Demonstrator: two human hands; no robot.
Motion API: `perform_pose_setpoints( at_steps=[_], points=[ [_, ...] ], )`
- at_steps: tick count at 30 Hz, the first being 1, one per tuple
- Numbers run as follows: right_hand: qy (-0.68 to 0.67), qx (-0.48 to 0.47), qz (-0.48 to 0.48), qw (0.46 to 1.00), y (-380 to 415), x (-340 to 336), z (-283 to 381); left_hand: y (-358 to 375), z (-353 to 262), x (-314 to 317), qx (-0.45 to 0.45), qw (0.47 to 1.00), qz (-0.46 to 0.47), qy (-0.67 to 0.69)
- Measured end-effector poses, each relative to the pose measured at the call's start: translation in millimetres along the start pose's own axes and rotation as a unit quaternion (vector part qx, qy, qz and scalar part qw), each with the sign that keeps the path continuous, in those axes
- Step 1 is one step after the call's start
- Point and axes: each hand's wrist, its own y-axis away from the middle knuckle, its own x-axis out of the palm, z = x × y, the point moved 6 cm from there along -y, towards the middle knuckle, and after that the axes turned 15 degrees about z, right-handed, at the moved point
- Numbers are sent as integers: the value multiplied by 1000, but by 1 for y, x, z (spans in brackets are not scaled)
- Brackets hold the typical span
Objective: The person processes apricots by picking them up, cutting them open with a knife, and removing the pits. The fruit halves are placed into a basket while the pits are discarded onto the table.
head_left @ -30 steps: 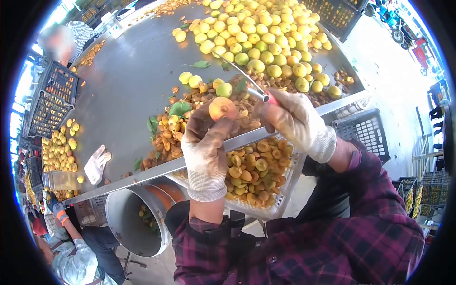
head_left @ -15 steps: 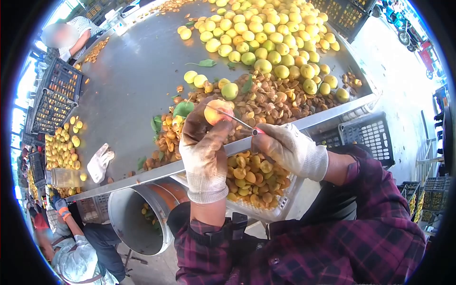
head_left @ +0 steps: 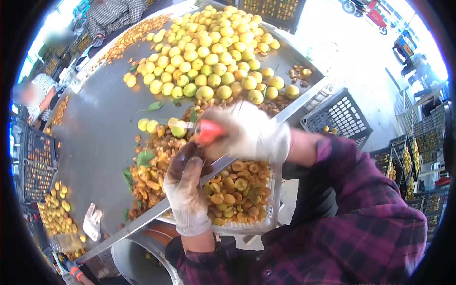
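Note:
My right hand (head_left: 254, 130), in a stained white glove and blurred by motion, is closed round the red handle (head_left: 209, 132) of a knife, its thin blade (head_left: 188, 125) pointing left. Just below it, my left hand (head_left: 189, 190), also gloved and brown at the fingers, is curled over the table edge; whatever it holds is hidden. Fruit halves and pits (head_left: 147, 173) lie in a heap left of my hands. Behind them is a large pile of whole yellow-green fruit (head_left: 204, 59). A white basket (head_left: 273, 199) of halved fruit sits below the edge.
The metal table (head_left: 99, 142) has a raised rim. On it lie green leaves (head_left: 145, 157) and a white glove (head_left: 92, 222). A metal drum (head_left: 137, 261) stands below, a dark crate (head_left: 339, 116) to the right. Other people are at the far left and top left.
The view has shifted. My right hand has moved up over my left with the knife, whose blade now points away to the left. The orange fruit seen in my left hand is no longer visible.

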Motion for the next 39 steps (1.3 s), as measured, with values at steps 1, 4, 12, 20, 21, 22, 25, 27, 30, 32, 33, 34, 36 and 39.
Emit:
perform_pose_setpoints(
  at_steps=[1,4,12,20,21,22,25,27,30,32,33,34,36,39],
  points=[
    [35,52,13,998,1,-19,-13,1,-5,6,0,1000,-5,-27],
    [153,199,-12,968,8,-84,-102,1,-4,4,-48,998,-4,-51],
    [271,474,57,836,95,-118,-319,-5,5,-2,-89,995,-27,-41],
    [299,324,-150,885,67,-147,-326,-9,18,0,-117,991,-33,-61],
    [145,364,-115,913,57,-141,-293,-9,20,0,-119,990,-31,-64],
    [-14,393,-78,916,47,-130,-263,-9,22,-1,-122,990,-27,-66],
    [63,195,-74,976,17,-108,-261,-10,24,0,-132,988,-31,-73],
    [118,275,55,953,2,-89,-242,-9,24,0,-139,987,-37,-73],
    [104,275,55,954,-3,-82,-256,-10,23,-1,-140,988,-35,-63],
    [110,283,40,952,-4,-92,-254,-9,22,-2,-136,988,-34,-66],
    [115,279,43,952,-2,-96,-250,-9,22,-2,-134,988,-31,-69],
    [11,298,-13,954,5,-104,-251,-8,21,-2,-130,989,-35,-65],
    [-80,325,-53,941,12,-115,-237,-7,19,3,-126,990,-31,-60],
    [52,279,-6,959,4,-102,-238,-5,18,4,-127,990,-5,-57]
  ],
)
